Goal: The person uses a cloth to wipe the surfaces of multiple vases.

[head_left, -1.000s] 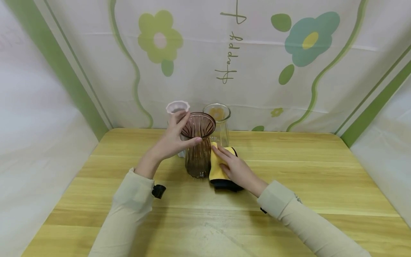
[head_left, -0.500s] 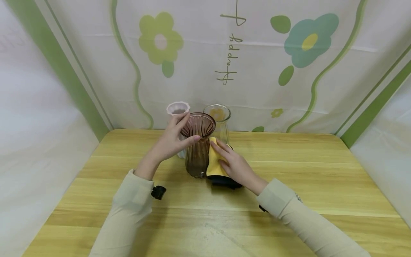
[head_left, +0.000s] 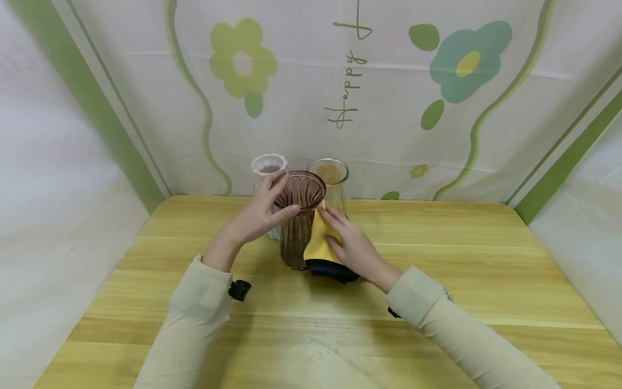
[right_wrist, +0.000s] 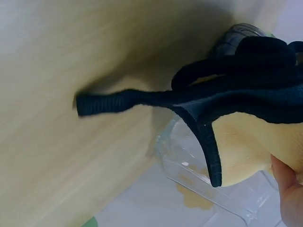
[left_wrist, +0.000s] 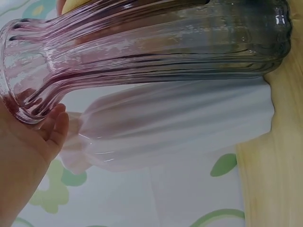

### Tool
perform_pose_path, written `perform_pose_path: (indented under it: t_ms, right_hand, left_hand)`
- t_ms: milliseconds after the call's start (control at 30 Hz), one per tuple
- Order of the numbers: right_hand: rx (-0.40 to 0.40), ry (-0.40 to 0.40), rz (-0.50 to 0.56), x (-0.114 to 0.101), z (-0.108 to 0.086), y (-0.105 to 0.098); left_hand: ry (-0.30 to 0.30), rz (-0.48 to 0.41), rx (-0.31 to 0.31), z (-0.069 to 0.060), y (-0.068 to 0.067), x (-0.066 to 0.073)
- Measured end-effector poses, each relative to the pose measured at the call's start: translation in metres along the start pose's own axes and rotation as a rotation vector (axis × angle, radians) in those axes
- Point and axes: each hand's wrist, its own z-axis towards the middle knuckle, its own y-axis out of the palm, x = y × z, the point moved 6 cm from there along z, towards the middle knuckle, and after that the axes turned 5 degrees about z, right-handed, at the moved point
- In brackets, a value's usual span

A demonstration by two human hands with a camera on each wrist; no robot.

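Note:
A purple-to-smoky ribbed glass vase (head_left: 294,240) stands upright on the table, its flared rim upward. My left hand (head_left: 259,210) holds it around the rim from the left, thumb on the near side. In the left wrist view the ribbed vase (left_wrist: 161,52) lies across the top of the picture. A yellow cloth with black edging (head_left: 320,237) is in my right hand (head_left: 358,248), between thumb and fingers, pressed to the vase's right side. The right wrist view shows the folds of the cloth (right_wrist: 244,146) and its black border hanging loose.
Behind the left hand stands a pale, wavy-rimmed vase (left_wrist: 175,123), close beside the ribbed one. A clear glass vase (head_left: 338,189) is behind on the right. The wooden table (head_left: 461,270) ends at a flower-printed curtain (head_left: 301,108).
My right hand has moved the cloth a little up and left, over more of the vase's front right side. My left hand stays at the rim, its thumb shifted slightly left.

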Motion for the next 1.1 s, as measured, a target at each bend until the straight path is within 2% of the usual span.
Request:
perform_pose_path:
  t_ms: [200,500,800,1100]
  right_hand:
    - [-0.049,0.000,-0.018,0.008,-0.009,0.008]
    - [-0.121,0.041,-0.066,0.020,-0.023,0.018]
    - [-0.036,0.020,0.014,0.010,-0.009,0.009]
    - [0.050,0.014,0.051,-0.006,0.004,-0.007]
  left_hand:
    - [-0.044,0.033,0.016,0.002,0.003,-0.002]
    - [-0.026,0.056,0.068,0.002,0.003,0.000]
    - [-0.048,0.086,0.066,0.003,0.000,0.000]
    - [-0.088,0.073,0.017,0.003,-0.003,0.002]
